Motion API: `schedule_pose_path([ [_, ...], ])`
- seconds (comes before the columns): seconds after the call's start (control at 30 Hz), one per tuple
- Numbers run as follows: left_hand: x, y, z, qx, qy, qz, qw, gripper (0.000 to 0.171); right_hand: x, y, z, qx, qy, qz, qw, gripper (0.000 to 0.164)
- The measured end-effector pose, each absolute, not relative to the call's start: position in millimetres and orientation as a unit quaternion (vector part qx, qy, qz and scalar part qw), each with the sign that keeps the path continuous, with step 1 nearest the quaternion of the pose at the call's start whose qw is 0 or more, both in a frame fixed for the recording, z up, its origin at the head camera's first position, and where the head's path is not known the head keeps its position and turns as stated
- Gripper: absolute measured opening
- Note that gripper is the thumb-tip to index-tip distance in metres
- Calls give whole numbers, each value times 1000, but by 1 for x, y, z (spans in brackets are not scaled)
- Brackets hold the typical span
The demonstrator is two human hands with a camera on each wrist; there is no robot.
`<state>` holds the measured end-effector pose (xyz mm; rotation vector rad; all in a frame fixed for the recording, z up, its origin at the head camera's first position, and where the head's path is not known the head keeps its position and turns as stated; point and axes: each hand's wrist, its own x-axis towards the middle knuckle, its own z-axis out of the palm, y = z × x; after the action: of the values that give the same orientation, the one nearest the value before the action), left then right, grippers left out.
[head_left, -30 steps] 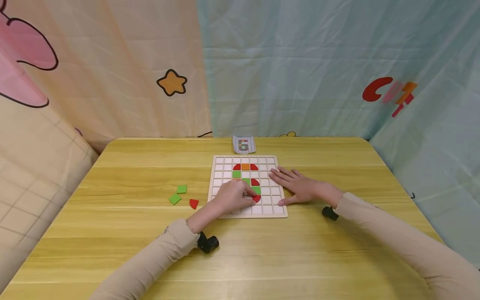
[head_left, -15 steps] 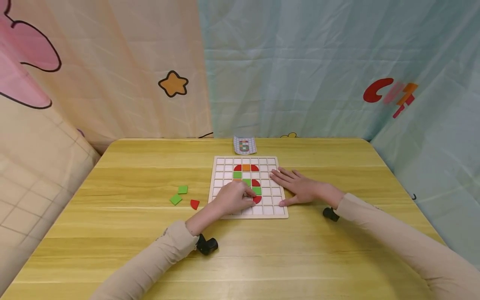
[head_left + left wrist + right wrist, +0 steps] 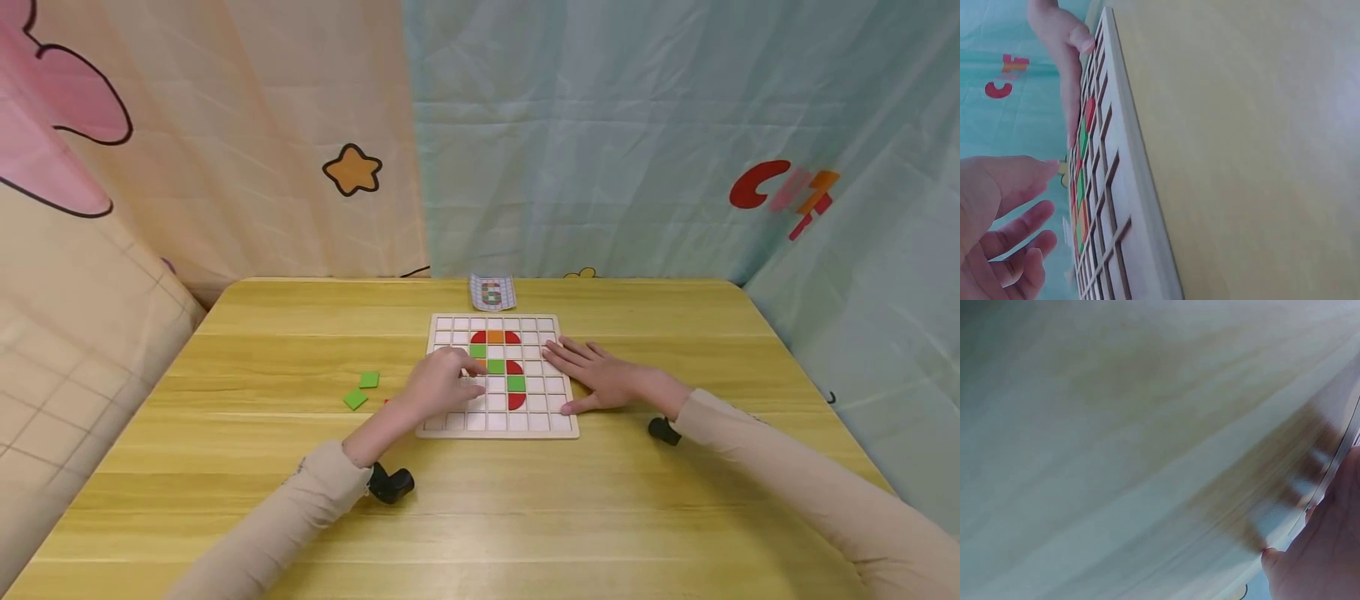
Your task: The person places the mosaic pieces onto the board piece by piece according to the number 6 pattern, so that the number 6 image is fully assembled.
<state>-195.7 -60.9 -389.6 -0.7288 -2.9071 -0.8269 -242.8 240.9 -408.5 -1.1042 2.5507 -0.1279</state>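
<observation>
A white gridded board (image 3: 497,423) lies on the table with red, green and orange pieces set in its squares. Over its left part hovers my left hand (image 3: 442,385), thumb and index apart; the left wrist view shows nothing between those fingers. Right of the hand, a red quarter-round piece (image 3: 517,402) sits below a green square (image 3: 516,383) in the same column. An orange square (image 3: 496,337) lies between two red pieces in an upper row. My right hand (image 3: 603,377) rests on the board's right edge with fingers spread.
Two loose green squares (image 3: 356,399) lie left of the board, and a red piece (image 3: 387,402) there is mostly hidden by my left arm. Behind the board stands a small printed card (image 3: 492,293) with a coloured grid pattern. A curtain (image 3: 600,167) hangs past the table's far edge.
My left hand has let go of the red quarter-round piece in the lower right column and moved left, uncovering it. The right hand stays in place.
</observation>
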Motion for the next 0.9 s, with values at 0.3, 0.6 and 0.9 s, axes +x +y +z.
schedule_pose_path([
  [0.3,-195,-95,-383,-201,-943,-262,26,24,-242,241,-406,-395,900,-51,178,96],
  [0.6,-189,-131,-386,-175,-945,-271,52,26,-243,242,-411,-399,900,-49,169,95],
  [0.9,-188,-170,-392,-177,-943,-270,78,28,-242,241,-409,-399,898,-49,177,95],
])
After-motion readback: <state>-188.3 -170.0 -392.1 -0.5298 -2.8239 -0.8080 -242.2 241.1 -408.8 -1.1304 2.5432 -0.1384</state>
